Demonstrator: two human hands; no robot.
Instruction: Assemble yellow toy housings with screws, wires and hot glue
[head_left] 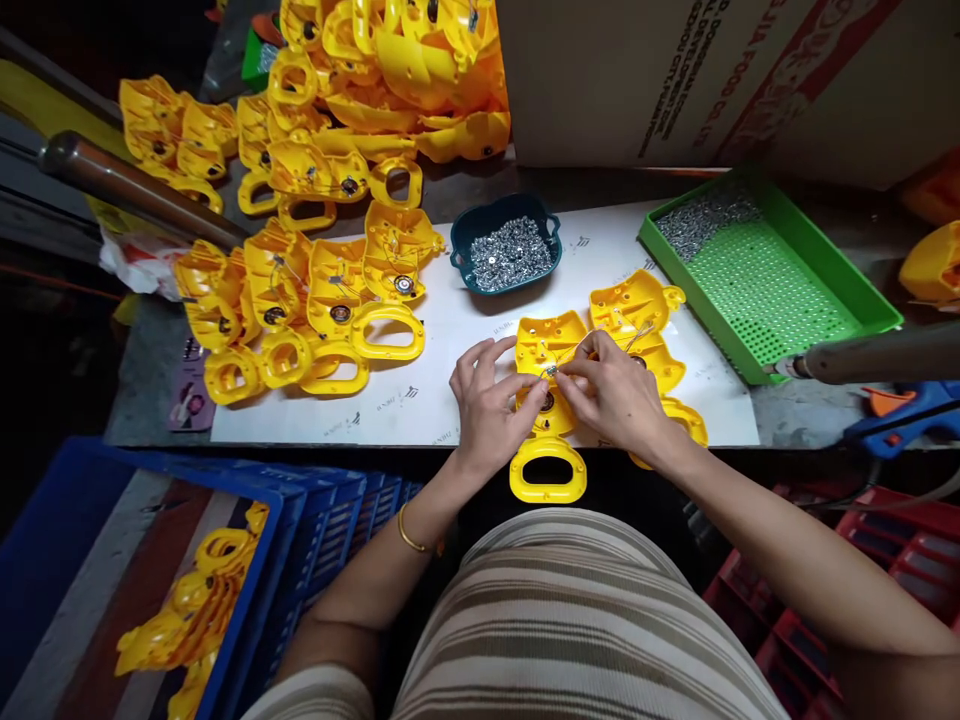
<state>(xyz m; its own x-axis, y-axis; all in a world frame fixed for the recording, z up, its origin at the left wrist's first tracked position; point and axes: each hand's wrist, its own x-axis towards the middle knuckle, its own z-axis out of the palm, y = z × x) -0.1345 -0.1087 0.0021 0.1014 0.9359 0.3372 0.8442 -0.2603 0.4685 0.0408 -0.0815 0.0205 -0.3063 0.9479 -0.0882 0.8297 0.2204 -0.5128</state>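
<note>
A small wired component [552,370] is met by the fingertips of the left hand [487,405] and the right hand [621,395]; whether it is pinched by either cannot be told. Directly beneath the grip, a yellow shell half [551,332] is seen; beyond it, small metal screws [510,252] are held in a dark basket [504,287].

The person wears a ribbed knit top [577,620] of cream crossed by grey-brown stripes, broad bands alternating with thinner lines. Its short left sleeve [311,695] carries the same stripes. Above the bare left hand [491,405] sits a slim gold-coloured bangle [405,530], perhaps with a small charm, though shadow blurs it. The right hand [619,395] is bare.
</note>
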